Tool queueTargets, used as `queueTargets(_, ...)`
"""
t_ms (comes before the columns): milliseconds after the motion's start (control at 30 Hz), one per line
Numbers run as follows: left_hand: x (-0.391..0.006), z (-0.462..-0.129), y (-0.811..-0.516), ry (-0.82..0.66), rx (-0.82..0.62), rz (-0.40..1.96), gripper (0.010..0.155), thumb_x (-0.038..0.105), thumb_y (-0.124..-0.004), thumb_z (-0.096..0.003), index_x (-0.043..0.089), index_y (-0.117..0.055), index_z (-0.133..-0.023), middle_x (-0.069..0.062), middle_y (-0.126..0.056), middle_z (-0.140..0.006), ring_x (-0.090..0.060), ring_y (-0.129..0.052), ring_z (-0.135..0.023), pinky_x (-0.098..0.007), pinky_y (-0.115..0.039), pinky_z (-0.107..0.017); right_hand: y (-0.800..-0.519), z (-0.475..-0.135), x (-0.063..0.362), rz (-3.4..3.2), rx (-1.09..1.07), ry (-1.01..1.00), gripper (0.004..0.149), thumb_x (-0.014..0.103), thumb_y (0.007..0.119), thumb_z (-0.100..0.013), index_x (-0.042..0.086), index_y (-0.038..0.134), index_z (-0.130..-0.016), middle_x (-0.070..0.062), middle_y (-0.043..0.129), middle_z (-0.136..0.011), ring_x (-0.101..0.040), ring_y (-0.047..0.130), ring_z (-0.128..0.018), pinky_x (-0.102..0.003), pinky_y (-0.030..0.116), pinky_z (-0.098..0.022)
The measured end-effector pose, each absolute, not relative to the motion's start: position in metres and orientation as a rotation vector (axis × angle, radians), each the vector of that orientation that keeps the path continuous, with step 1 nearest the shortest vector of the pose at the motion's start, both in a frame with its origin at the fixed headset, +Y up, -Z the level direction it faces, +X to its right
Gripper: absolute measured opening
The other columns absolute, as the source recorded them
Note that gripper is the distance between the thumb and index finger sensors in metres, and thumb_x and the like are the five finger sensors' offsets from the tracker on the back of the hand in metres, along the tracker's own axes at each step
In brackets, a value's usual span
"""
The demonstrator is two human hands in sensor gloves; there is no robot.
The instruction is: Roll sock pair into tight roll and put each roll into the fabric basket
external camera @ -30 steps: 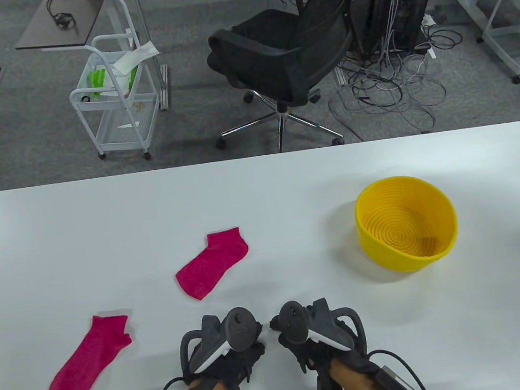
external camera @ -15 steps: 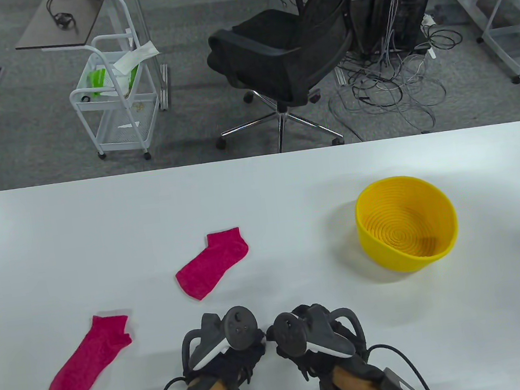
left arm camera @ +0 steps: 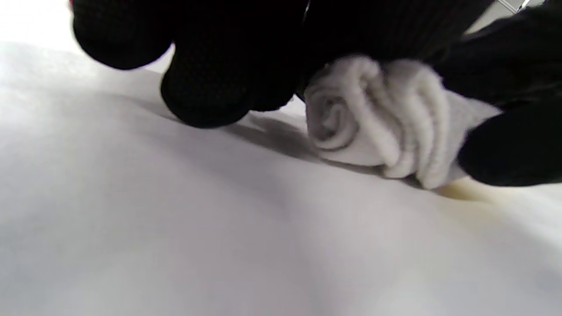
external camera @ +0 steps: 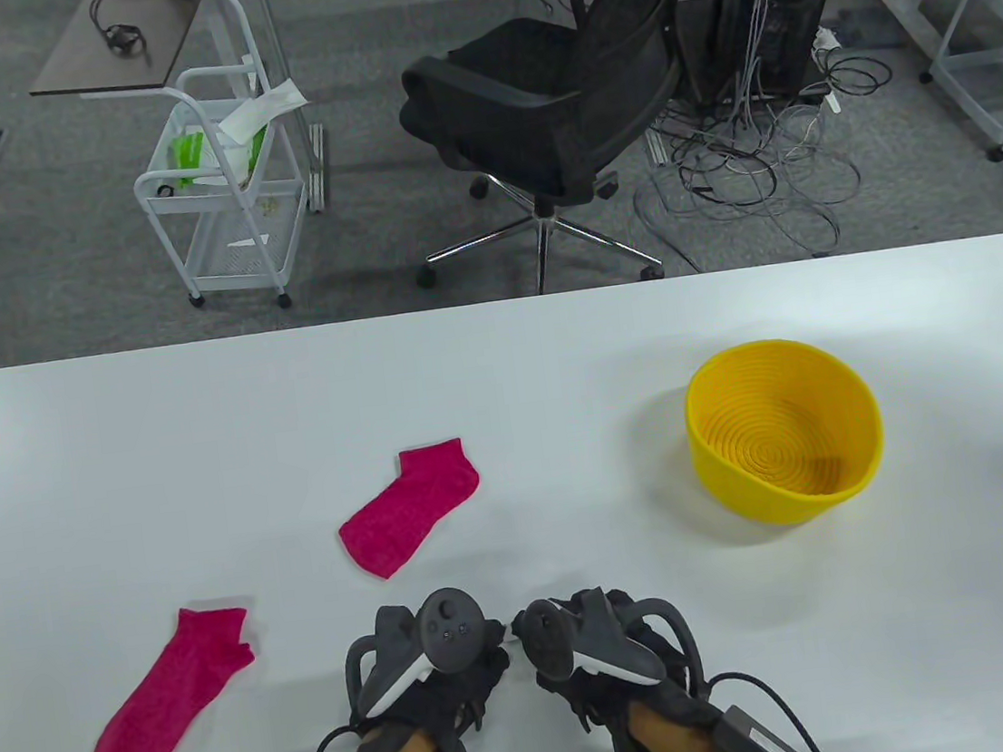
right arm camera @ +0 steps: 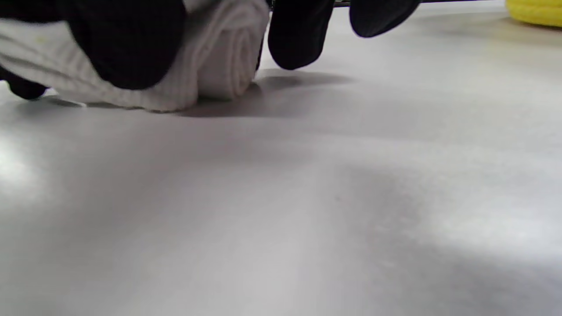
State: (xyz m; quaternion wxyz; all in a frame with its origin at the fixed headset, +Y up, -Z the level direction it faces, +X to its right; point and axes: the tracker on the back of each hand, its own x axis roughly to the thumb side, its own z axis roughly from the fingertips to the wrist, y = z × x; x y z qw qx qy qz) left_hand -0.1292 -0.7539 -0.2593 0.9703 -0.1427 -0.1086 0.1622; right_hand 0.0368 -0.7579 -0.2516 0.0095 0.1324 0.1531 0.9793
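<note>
The white sock roll [left arm camera: 373,118] is ribbed knit, wound into a spiral visible at its end face in both wrist views. It rests on the counter [external camera: 502,376], a smooth matte white surface, near the front edge and at mid-width, under both hands. In the table view the roll itself is hidden by the gloves and trackers.

The left hand [external camera: 429,677] and right hand [external camera: 609,655] sit side by side, nearly touching. Both wear black mesh-textured gloves. In the left wrist view curled fingers [left arm camera: 206,87] close over the roll from above; in the right wrist view a thumb or finger [right arm camera: 127,44] presses across the roll's side. Both hands grip the roll.

The roll's long axis runs left to right across the counter, 1 spiral end facing each wrist camera.

2 magenta ankle socks lie flat and unrolled: 1 sock [external camera: 171,700] to the left of the hands, the other sock [external camera: 410,508] just beyond them. Both lie diagonally, cuffs toward the far right. The yellow basket [external camera: 870,440], round with concentric ribbing inside, stands well apart to the right, open side up. Nothing lies between the hands and the basket.
</note>
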Motion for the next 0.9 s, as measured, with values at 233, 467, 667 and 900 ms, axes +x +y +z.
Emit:
queueTargets(233,-0.136,-0.26,-0.751,-0.286,-0.404,0.436,0.062,0.05,-0.08,-0.0362,0.03,-0.075,-0.095,-0.006,-0.082,-0.094,-0.027,-0.094,-0.068,-0.049,-0.074,-0.051,-0.759,-0.256,0.041,2.986,0.379,0.558,0.059,0.046,0.074,-0.041,0.029,0.065,-0.097,0.002,0.076,-0.098,-0.022,0.074,-0.093,-0.057,0.056,-0.073)
queueTargets(467,-0.133,-0.259,-0.748,-0.301,-0.377,0.413,0.061,0.046,-0.082,-0.0366,0.03,-0.075,-0.095,-0.006,-0.081,-0.095,-0.026,-0.094,-0.071,-0.048,-0.074,-0.051,-0.755,-0.259,0.049,2.893,0.385,0.593,0.058,0.046,0.075,-0.041,0.027,0.069,-0.095,0.001,0.081,-0.094,-0.022,0.079,-0.087,-0.058,0.057,-0.073)
queueTargets(667,-0.14,-0.26,-0.74,-0.29,-0.328,0.475,0.057,0.045,-0.08,-0.0373,0.029,-0.078,-0.092,-0.005,-0.084,-0.092,-0.026,-0.095,-0.069,-0.048,-0.075,-0.05,-0.746,-0.258,0.053,2.832,0.413,0.541,0.057,0.047,0.075,-0.041,0.027,0.069,-0.094,0.001,0.081,-0.093,-0.022,0.08,-0.087,-0.057,0.058,-0.072)
queueTargets(900,-0.152,-0.262,-0.737,-0.276,-0.328,0.606,0.063,0.055,-0.077,-0.0356,0.029,-0.077,-0.093,-0.007,-0.083,-0.092,-0.027,-0.094,-0.07,-0.048,-0.076,-0.049,-0.735,-0.255,0.055,2.734,0.47,0.496,0.057,0.047,0.076,-0.04,0.028,0.071,-0.093,0.002,0.082,-0.093,-0.021,0.081,-0.086,-0.054,0.064,-0.069)
